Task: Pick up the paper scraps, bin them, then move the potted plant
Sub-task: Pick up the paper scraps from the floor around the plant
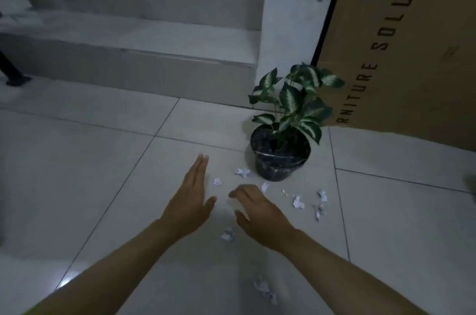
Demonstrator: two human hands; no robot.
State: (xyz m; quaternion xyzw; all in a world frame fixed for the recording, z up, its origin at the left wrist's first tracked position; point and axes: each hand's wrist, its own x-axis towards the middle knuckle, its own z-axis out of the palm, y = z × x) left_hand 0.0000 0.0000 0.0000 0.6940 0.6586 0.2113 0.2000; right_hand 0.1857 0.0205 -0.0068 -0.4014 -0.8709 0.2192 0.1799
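A potted plant [282, 157] with green-and-white leaves stands in a dark pot on the pale tiled floor. Several crumpled white paper scraps lie around it: one [242, 172] by the pot's base, one [217, 181] beside my left fingers, one [298, 202] to the right, one [227, 234] between my wrists, one [265, 289] near the bottom. My left hand [192, 198] is flat with fingers straight, holding nothing. My right hand [257, 211] hovers palm down with fingers curled and apart, nothing in it.
Pale steps [128, 57] rise behind the floor. A white pillar [291, 18] and a large cardboard box [401, 44] with printed letters stand right behind the plant. A dark post foot [15, 77] stands at the far left. No bin is in view.
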